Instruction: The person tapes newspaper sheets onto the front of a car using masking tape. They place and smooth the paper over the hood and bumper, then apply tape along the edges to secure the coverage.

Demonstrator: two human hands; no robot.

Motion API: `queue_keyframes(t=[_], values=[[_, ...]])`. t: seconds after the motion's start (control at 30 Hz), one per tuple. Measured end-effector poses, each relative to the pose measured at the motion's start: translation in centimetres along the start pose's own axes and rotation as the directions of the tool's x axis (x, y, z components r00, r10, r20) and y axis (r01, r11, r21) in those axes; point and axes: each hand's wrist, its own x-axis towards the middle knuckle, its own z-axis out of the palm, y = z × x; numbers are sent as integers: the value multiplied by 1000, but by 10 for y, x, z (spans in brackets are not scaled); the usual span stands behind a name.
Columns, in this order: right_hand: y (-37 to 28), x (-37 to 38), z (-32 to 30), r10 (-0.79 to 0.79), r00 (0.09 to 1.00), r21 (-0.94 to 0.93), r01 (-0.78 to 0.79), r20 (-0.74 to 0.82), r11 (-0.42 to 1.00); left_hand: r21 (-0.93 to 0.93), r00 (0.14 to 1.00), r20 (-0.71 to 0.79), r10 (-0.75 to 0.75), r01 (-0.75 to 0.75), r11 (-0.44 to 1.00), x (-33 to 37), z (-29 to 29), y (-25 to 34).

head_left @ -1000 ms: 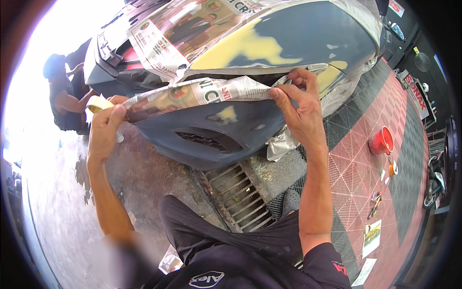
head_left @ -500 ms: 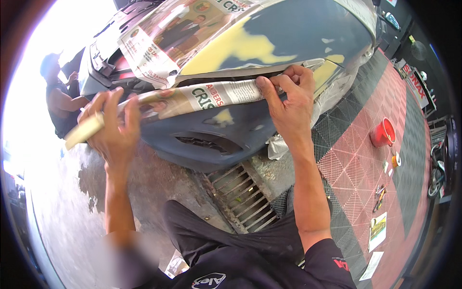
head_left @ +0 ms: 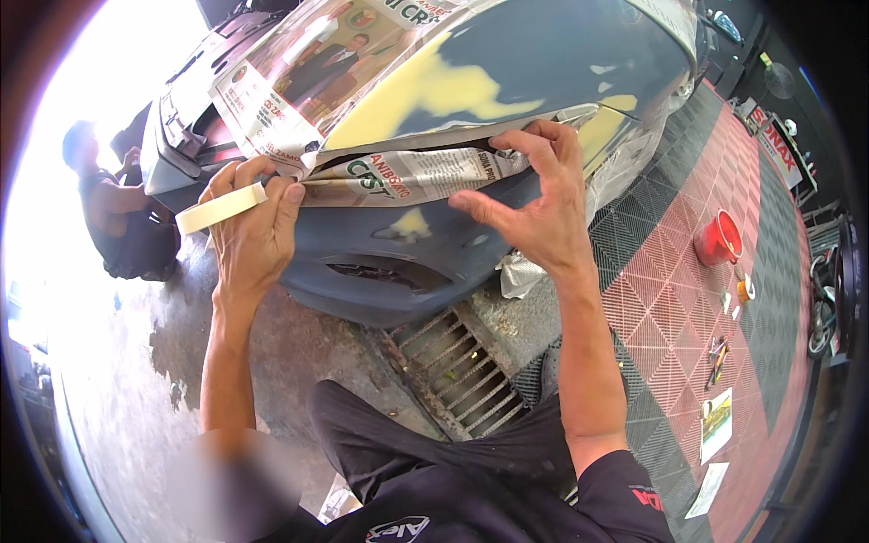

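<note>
Directions refer to a clock dial centred on the head view.

Left hand [head_left: 249, 222], between 9 and 10 o'clock: thumb and fingers pinch the left end of the newspaper strip [head_left: 398, 178]. The masking tape roll [head_left: 220, 210] lies across the fingers of this hand; how it is retained cannot be told.

Right hand [head_left: 539, 204], 2 o'clock: thumb spread away from the fingers, nothing gripped. The fingertips rest at or near the strip's right end; firm contact cannot be confirmed.

The strip spans the hands, centred between 11 and 12 o'clock, in front of a dark gap [head_left: 469, 145] above the grey bumper [head_left: 362, 237].

Caution: the right end appears the less secure. With no thumb opposing, it may spring out or curl, exposing more of the gap. Uneven pull from the left pinch could crease or tear the thin paper. If the roll tips off the fingers, its adhesive may catch the wrong surface.

Outward: a newspaper sheet [head_left: 330, 72] at 11 o'clock; the grey upper panel [head_left: 561, 72] at 1 o'clock; a red bucket [head_left: 715, 240] at 3 o'clock; a floor drain [head_left: 462, 376] near 6 o'clock.
</note>
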Motion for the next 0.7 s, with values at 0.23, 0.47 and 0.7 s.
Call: queue_keyframes(t=[0.23, 0.47, 0.7], values=[[13, -9, 15, 55, 998, -49, -57, -38, 997, 78, 999, -33, -5, 8, 997, 9, 8, -5], [5, -11, 30, 101, 965, 7, -102, -241, 995, 260, 971, -226, 78, -16, 965, 8, 30, -49], [4, -15, 33, 36, 957, -59, -55, -287, 997, 269, 902, -340, 266, -178, 946, 20, 52, -109]])
